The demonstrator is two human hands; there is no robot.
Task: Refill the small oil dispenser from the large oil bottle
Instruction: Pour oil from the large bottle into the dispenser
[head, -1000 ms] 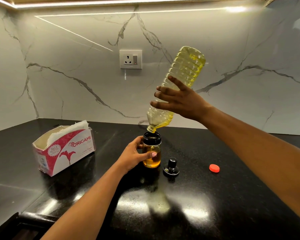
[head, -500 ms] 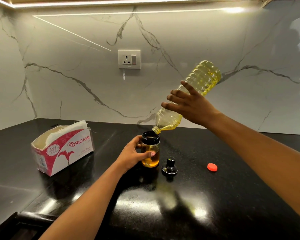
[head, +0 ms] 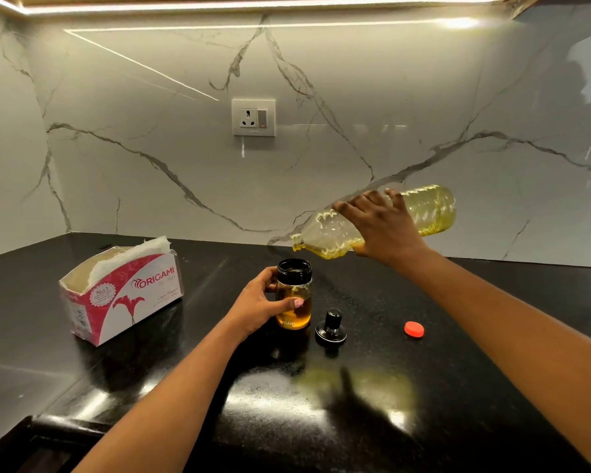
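Note:
The small glass oil dispenser stands open on the black counter, holding amber oil under a black collar. My left hand grips its left side. My right hand holds the large clear oil bottle almost level, its open neck pointing left, just above and right of the dispenser's mouth. No stream of oil shows between them. Yellow oil lies along the bottle's lower side. The dispenser's black spout cap sits right of it. The bottle's red cap lies further right.
A pink and white tissue box stands on the counter at the left. Behind is a marble wall with a socket. The counter's front edge drops off at the lower left.
My right hand has swung the big bottle's base down and to the right, from steeply upturned to nearly level, and its neck has lifted off the dispenser's mouth. My left hand has kept still.

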